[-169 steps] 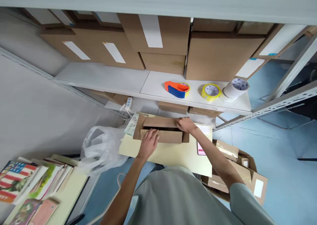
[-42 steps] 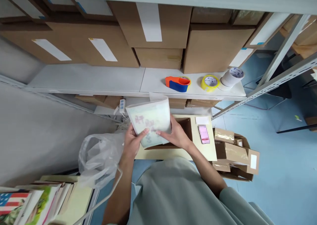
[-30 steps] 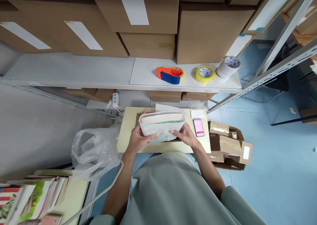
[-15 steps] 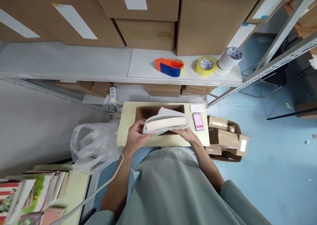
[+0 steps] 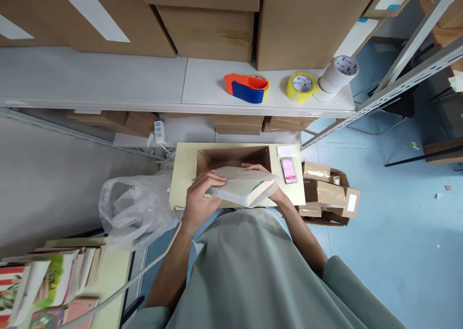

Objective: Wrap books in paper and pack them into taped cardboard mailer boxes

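A thick book (image 5: 244,184) in a whitish translucent wrap is held between my hands, tilted, with its page edge and a strip of green showing at the near right. My left hand (image 5: 203,196) grips its left end, fingers on top. At the right end, my right hand (image 5: 273,189) is closed round it, with fingers over the far edge and the palm partly hidden behind the wrap. Just beyond the book stands an open cardboard box (image 5: 231,157) on a small cream table (image 5: 183,174).
Right of the box lie a pink-screened phone (image 5: 289,170) and a white card (image 5: 287,151). A plastic bag (image 5: 139,208) hangs at left, above books (image 5: 54,281). A carton of small boxes (image 5: 329,194) stands on the floor. The shelf holds a tape dispenser (image 5: 248,89) and tape rolls (image 5: 301,87).
The wrapped book has turned from edge-on, page edge facing me, to its broad face showing upward. Both hands have shifted their hold. The camera view has moved slightly.
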### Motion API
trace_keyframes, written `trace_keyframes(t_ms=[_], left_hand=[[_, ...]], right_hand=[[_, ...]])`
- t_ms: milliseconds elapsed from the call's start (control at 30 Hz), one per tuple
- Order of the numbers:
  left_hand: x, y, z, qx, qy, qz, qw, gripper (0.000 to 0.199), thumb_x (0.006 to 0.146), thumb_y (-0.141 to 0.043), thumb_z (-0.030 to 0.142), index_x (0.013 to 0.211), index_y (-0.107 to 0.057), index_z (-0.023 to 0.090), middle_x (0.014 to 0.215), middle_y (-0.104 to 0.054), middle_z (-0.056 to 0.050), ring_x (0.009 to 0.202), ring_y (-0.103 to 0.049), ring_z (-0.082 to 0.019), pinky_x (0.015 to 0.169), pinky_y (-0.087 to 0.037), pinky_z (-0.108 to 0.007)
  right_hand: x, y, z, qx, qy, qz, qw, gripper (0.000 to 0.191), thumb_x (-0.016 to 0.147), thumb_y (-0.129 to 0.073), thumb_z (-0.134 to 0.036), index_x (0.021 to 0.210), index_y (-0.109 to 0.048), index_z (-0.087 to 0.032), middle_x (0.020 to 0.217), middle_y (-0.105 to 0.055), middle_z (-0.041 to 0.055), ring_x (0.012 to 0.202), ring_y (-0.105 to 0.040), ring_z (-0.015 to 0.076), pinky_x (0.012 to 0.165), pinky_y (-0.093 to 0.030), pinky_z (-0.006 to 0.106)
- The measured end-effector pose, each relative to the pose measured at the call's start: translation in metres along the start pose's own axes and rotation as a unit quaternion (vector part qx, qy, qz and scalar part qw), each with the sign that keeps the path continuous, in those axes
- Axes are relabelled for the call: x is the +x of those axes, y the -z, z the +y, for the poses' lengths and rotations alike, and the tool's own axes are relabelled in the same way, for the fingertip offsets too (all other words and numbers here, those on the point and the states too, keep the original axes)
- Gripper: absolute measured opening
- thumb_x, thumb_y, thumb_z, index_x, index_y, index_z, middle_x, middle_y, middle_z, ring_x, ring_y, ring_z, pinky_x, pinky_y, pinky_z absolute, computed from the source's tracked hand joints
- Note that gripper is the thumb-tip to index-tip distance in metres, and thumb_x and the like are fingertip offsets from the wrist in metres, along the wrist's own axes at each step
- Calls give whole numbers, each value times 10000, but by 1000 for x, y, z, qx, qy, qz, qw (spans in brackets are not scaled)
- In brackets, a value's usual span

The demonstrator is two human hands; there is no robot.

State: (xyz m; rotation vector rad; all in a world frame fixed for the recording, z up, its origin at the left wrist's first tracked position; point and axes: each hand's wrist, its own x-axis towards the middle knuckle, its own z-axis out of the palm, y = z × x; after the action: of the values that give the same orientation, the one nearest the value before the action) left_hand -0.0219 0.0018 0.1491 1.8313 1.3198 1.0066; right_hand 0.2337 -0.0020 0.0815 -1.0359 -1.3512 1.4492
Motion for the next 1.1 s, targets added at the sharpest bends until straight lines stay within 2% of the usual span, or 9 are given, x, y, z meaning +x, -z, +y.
trace_keyframes(t_ms=[167,267,333,500,667,733,833,933,1100], left_hand=[[10,-1,-15,61,-19,-13,998,63,896,-665,207,904,-704,256,1033,-821,-69,1061,-775,-281,1013,-617,-448],[22,-7,-29,126,-6,-47,991,121,896,-645,156,951,-705,245,1063,-804,-74,1094,-756,-286,988,-595,-409],[28,-16,-39,166,6,-77,983,148,896,-648,141,985,-713,239,1074,-791,-79,1094,-745,-296,950,-582,-394],[36,-43,-58,207,44,-155,965,193,875,-690,112,1013,-723,242,1095,-782,-85,1104,-733,-317,911,-565,-391],[35,-64,-77,203,96,-184,957,257,819,-789,106,1013,-725,263,1131,-799,-70,1097,-745,-317,908,-567,-387],[33,-68,-83,210,103,-191,953,270,816,-802,104,1018,-723,264,1131,-802,-68,1100,-744,-318,922,-564,-390],[26,-70,-87,222,97,-196,950,258,832,-796,103,1024,-724,260,1121,-802,-74,1107,-732,-326,970,-551,-415],[12,-71,-89,231,88,-198,948,257,856,-748,71,1031,-724,258,1126,-798,-79,1113,-716,-328,1012,-528,-436],[-19,-74,-95,218,86,-195,952,240,890,-675,52,1027,-711,246,1109,-783,-88,1103,-693,-322,1006,-514,-444]], right_hand=[[-12,21,16,-154,-46,87,983,655,966,-746,-484,1556,-611,-235,1628,-627,163,1509,-615,338,1300,-483,527],[-24,33,23,-261,-69,138,953,544,1030,-670,-376,1558,-623,-256,1618,-638,144,1515,-609,331,1297,-492,550],[-30,37,24,-314,-65,145,936,470,1061,-632,-332,1526,-654,-268,1603,-652,135,1520,-603,327,1304,-487,559],[-32,37,25,-380,-45,119,916,417,1095,-567,-275,1492,-692,-257,1565,-684,135,1518,-599,338,1296,-498,582],[-7,43,25,-446,-37,65,892,463,1124,-462,-226,1529,-684,-245,1554,-706,121,1427,-676,341,1232,-565,556],[10,50,27,-479,-40,31,876,502,1118,-444,-200,1574,-655,-210,1631,-654,123,1393,-704,354,1199,-592,540],[37,64,33,-507,-39,-10,861,589,1110,-451,-207,1694,-527,-201,1753,-525,98,1298,-758,364,1110,-646,514],[60,77,42,-515,-37,-37,855,649,1120,-438,-249,1768,-404,-220,1824,-398,71,1185,-799,369,1058,-664,537],[82,92,61,-518,-37,-65,852,657,1132,-382,-238,1788,-356,-204,1862,-293,55,1121,-814,336,1072,-659,540]])
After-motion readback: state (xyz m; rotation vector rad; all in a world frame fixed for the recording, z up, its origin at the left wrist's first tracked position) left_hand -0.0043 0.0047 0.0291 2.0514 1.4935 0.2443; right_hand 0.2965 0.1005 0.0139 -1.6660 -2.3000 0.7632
